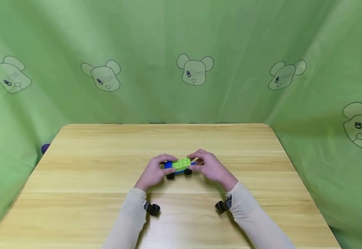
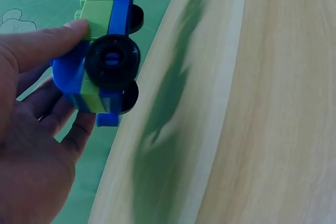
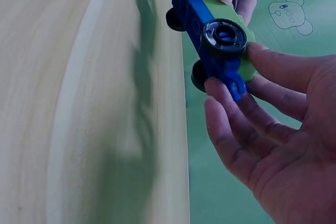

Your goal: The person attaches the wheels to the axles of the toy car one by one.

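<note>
A toy truck of building blocks is held between both hands above the table, its shadow on the wood. It has a lime green studded block (image 1: 181, 164), a blue cab (image 1: 168, 165), a blue chassis (image 3: 200, 19) and black wheels (image 2: 112, 62). My left hand (image 1: 154, 171) grips the cab end, the thumb lying along the side where blue meets green. At the other end, beside a small blue hook (image 3: 234, 85), my right hand (image 1: 210, 166) pinches the green block between thumb and fingers. Some of its fingertips sit near the hook.
The wooden table (image 1: 84, 180) has rounded far corners. A green curtain (image 1: 146, 97) with printed bear heads hangs behind and at both sides. Small black cameras (image 1: 153, 209) are strapped on both wrists. Past the left table edge a purple object (image 1: 45, 148) shows partly.
</note>
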A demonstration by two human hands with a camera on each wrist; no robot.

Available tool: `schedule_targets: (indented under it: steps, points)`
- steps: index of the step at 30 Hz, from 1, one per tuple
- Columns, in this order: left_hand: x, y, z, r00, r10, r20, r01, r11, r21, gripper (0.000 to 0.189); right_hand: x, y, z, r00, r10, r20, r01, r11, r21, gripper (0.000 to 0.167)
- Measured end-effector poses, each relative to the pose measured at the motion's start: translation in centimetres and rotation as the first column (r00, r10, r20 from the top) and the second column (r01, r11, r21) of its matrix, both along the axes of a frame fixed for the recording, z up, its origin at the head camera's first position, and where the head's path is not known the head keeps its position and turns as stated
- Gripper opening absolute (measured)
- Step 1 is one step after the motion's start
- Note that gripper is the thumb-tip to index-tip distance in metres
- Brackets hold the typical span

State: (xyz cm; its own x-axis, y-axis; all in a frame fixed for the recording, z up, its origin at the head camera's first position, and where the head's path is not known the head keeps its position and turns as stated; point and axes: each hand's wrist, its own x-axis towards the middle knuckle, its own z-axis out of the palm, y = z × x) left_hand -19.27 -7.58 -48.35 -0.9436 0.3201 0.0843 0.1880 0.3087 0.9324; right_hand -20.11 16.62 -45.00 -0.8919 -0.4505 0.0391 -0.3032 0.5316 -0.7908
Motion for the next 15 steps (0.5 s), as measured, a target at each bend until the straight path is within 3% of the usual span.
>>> schedule_targets:
  steps: [9,15]
  points:
    - [-0.25,-0.17,-0.27,0.997,0.07,0.019,-0.072,0.995,0.062,0.039,0.05,0.14,-0.06,0.997,-0.07,0.04,0.071,0.997,-0.022,0.034]
    - [-0.24,-0.72,-0.32,0.994,0.084,0.073,-0.092,0.989,0.119,0.039,-0.02,0.33,-0.03,0.996,-0.078,0.044,0.08,0.995,-0.055,0.033]
